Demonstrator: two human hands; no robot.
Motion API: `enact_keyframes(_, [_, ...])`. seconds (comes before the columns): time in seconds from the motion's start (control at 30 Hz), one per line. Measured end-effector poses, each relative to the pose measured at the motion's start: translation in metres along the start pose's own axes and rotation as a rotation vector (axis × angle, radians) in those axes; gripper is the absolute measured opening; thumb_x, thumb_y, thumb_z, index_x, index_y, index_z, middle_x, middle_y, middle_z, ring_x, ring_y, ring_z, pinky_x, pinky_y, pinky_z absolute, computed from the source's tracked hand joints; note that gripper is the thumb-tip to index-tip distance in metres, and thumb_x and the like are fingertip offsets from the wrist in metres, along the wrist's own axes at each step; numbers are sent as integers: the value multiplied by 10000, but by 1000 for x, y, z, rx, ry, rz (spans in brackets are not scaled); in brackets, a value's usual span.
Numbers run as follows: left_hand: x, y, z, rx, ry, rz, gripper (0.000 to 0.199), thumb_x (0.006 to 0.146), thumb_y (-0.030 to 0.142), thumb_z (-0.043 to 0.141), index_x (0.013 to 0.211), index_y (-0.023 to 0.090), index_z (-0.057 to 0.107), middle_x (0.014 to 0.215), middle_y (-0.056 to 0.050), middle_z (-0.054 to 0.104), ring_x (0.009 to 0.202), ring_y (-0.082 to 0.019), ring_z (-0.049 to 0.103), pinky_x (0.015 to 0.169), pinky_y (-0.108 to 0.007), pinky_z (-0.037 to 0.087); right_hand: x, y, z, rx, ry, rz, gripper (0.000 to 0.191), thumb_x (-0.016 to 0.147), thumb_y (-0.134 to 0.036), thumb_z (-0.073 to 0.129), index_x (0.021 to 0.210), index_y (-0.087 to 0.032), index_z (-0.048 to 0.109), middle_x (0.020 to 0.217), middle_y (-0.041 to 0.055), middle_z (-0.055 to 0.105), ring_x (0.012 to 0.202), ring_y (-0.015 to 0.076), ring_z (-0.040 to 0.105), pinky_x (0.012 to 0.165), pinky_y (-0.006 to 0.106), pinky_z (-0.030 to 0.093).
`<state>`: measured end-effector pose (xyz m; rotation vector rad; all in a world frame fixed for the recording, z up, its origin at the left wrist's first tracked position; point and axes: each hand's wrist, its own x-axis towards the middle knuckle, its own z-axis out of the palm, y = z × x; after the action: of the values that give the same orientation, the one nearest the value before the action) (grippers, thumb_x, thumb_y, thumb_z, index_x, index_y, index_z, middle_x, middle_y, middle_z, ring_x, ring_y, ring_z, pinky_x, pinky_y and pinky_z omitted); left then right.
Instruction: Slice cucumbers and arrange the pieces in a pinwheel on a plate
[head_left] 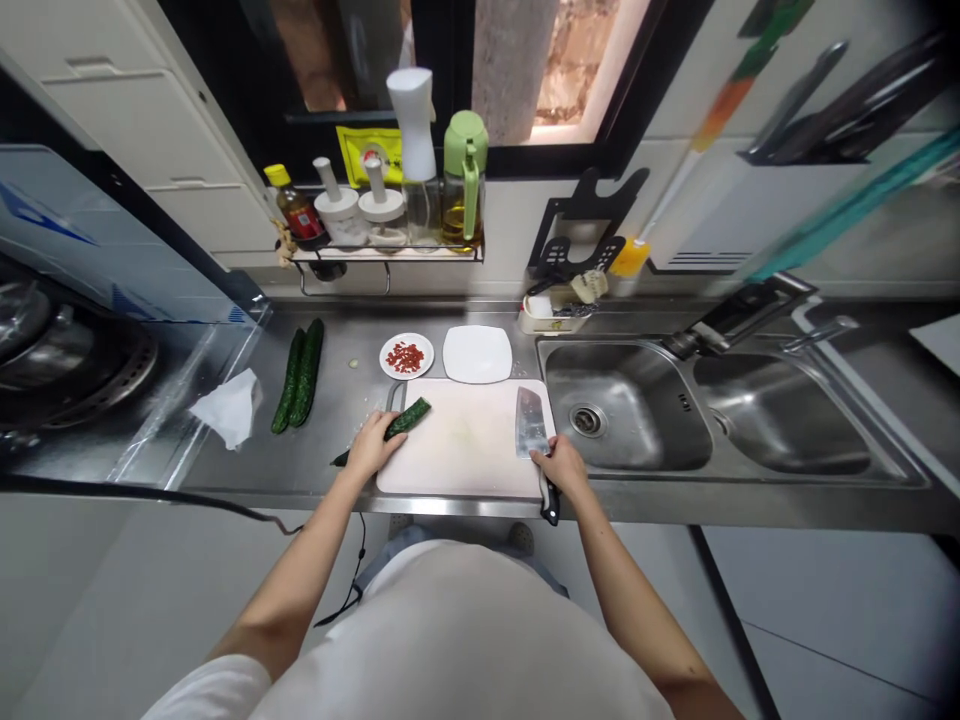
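My left hand (373, 446) is closed around a dark green cucumber (409, 418) at the left edge of the cutting board (457, 455). One cut-looking end points up and right over the board; the thin tip sticks out past my wrist side. At the board's right side, my right hand (562, 465) pinches a cleaver (531, 425) where blade meets handle. Its broad blade lies over the board, pointing away from me, and the black handle (550, 503) reaches past the counter's front edge. Part of the handle is hidden by my fingers.
Two cucumbers (300, 375) lie at left near a crumpled white paper (231, 408). Behind the board stand a plate of chopped red pieces (406, 356) and a white square plate (477, 354). A double sink (637, 400) lies right; a condiment rack (390, 254) hangs behind.
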<state>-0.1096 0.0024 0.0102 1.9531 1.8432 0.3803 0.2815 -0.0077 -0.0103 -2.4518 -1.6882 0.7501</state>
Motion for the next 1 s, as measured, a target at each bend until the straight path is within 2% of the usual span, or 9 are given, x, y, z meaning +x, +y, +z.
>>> enact_keyframes(0.13, [-4,22,10,18,-102,97,429,839,357,588,1258,267,554,1135,-68,573,1020,-225,578,882,-311,444,1,1,-2,84,-14,7,313,722,-403,652,926,-201,527,782,18,637,730,173,601,608,230,358])
enact_keyframes(0.23, [-5,33,18,64,-130,135,383,839,329,587,1217,266,580,1116,-70,568,1012,-226,570,868,-310,438,-1,0,-6,132,-9,27,264,713,-382,641,862,-209,508,761,6,625,707,165,585,599,227,348])
enact_keyframes(0.33, [-3,38,22,92,-128,146,368,826,302,598,1192,272,594,1092,-67,565,1016,-231,557,861,-314,433,-4,-3,-6,188,21,15,215,715,-343,609,842,-216,490,733,-7,612,683,160,571,594,226,341])
enact_keyframes(0.5, [-1,41,23,131,-133,138,383,826,305,590,1208,269,585,1104,-70,563,1033,-237,545,875,-320,424,-8,-11,0,289,-3,-74,166,758,-262,489,917,-218,474,654,-36,575,579,144,538,576,227,338])
enact_keyframes(0.63, [-3,50,24,161,-104,111,411,839,390,584,1226,251,579,1110,-84,570,1056,-252,534,890,-327,416,-11,-23,5,175,16,-162,187,794,-249,461,975,-209,483,748,7,613,669,170,557,593,235,337])
enact_keyframes(0.73, [-4,57,29,159,-82,132,446,871,446,546,1274,254,551,1124,-84,578,1054,-239,539,897,-317,415,-17,-34,3,49,-52,-162,212,848,-269,457,1038,-188,502,835,57,658,741,187,585,604,244,329])
enact_keyframes(0.9, [-2,62,40,135,12,235,407,939,378,453,1330,277,507,1131,-66,583,1030,-205,552,865,-305,443,-29,-52,-7,-124,-150,-193,239,917,-244,387,1084,-157,535,987,123,682,873,203,620,656,252,340])
enact_keyframes(1.0, [2,62,47,123,59,332,358,951,327,441,1290,294,551,1132,-56,584,1012,-187,555,854,-295,453,-33,-61,-11,-180,-183,-230,260,930,-221,369,1118,-142,531,1022,139,680,908,207,627,687,255,355])
